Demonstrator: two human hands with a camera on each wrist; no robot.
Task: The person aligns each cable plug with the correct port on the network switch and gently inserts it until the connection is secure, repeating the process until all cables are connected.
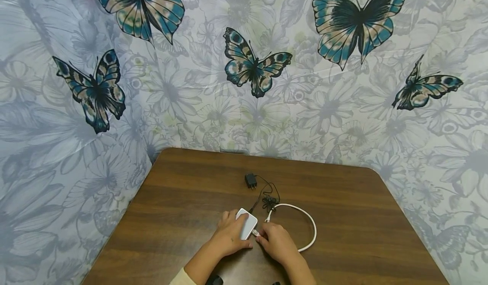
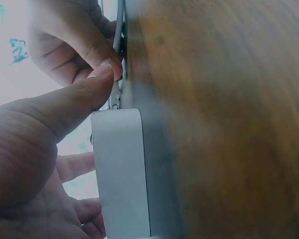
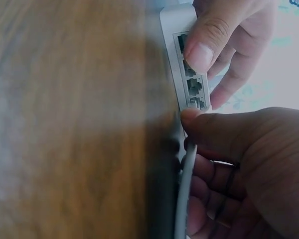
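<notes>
A small white network switch (image 1: 248,225) lies on the table, with a row of ports (image 3: 194,86) along one side. My left hand (image 1: 228,235) holds it, the thumb over the port side and the fingers at the other side. My right hand (image 1: 279,242) pinches the plug end (image 1: 256,233) of a white Ethernet cable (image 1: 314,230) at the port at one end of the row. Fingertips hide part of the plug, so how deep it sits I cannot tell. The cable loops out to the right; its other end lies near my right hand.
Behind the switch lies a black power adapter (image 1: 250,180) with a bundled thin black cord (image 1: 270,201) running to the switch. A brown wooden table (image 1: 335,200) stands against a butterfly-patterned cloth (image 1: 259,120). Dark objects (image 1: 215,280) show at the bottom edge.
</notes>
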